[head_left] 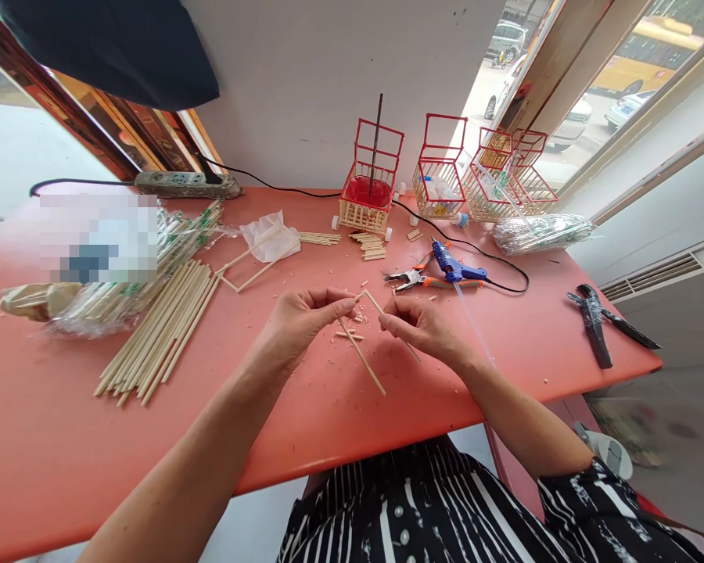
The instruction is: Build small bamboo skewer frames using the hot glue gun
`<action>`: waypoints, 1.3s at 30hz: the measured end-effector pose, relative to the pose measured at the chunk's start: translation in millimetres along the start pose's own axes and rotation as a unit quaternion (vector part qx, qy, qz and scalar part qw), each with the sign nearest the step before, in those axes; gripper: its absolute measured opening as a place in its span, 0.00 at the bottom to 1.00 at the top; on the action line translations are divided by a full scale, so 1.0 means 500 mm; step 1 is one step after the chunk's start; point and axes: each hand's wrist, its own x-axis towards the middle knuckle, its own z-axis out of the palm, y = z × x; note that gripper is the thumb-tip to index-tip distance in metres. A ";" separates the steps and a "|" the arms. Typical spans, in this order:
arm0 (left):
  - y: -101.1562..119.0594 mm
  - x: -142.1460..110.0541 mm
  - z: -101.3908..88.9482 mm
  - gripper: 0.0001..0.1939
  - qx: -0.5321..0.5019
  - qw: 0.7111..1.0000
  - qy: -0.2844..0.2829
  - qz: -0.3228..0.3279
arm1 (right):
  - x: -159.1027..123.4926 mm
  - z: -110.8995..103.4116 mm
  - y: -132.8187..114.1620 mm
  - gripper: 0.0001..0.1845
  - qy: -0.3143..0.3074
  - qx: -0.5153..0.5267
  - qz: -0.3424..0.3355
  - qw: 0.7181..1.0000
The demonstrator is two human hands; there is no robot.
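My left hand (pixel 306 319) is closed in a pinch on a thin wooden stick (pixel 364 360), which slants down toward the table's near edge. A short stick end shows at its fingertips. My right hand (pixel 418 322) pinches another wooden stick (pixel 373 300), whose upper end meets or nearly touches that short piece; I cannot tell if they are joined. Below the hands lie short stick pieces (pixel 349 335) and scattered wood crumbs. A blue glue gun (pixel 454 266) lies beyond my right hand, beside orange-handled pliers (pixel 414 278).
Long sticks (pixel 158 332) lie loose at left beside plastic-wrapped bundles (pixel 117 301). A three-sided stick frame (pixel 230 283) rests nearby. Small stick carts (pixel 364 215) with red rims stand at the back. A black-handled cutter (pixel 595 324) lies at right. The glue gun's cord (pixel 525 281) loops across the table.
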 end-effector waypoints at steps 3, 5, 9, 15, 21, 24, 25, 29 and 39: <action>-0.002 0.001 0.000 0.14 -0.001 1.000 -0.001 0.003 | 0.001 0.001 0.001 0.15 0.000 -0.003 -0.003 1.000; -0.002 0.001 0.000 0.14 0.001 1.000 -0.003 0.001 | 0.001 0.001 0.001 0.15 0.003 -0.007 -0.007 1.000; 0.000 0.001 0.000 0.15 0.001 1.000 0.000 -0.001 | 0.002 0.002 0.001 0.15 0.004 -0.008 -0.011 1.000; 0.000 0.001 0.002 0.14 0.001 1.000 0.005 0.000 | 0.002 0.004 0.007 0.15 0.006 -0.010 -0.015 1.000; -0.005 0.004 0.001 0.15 -0.012 1.000 0.005 -0.004 | 0.005 0.006 0.019 0.15 0.014 -0.017 -0.026 0.999; -0.006 0.005 0.001 0.15 -0.009 1.000 0.001 -0.001 | 0.005 0.008 0.022 0.15 0.019 -0.018 -0.028 0.999; -0.006 0.005 0.001 0.15 -0.007 1.000 0.000 -0.002 | 0.005 0.009 0.023 0.15 0.020 -0.017 -0.027 0.999; -0.006 0.005 0.001 0.15 -0.002 1.000 0.004 -0.008 | 0.005 0.011 0.026 0.15 0.023 -0.005 -0.029 0.999; -0.007 0.004 0.000 0.14 0.012 1.000 0.003 -0.001 | 0.006 0.013 0.028 0.15 0.020 -0.001 -0.018 1.000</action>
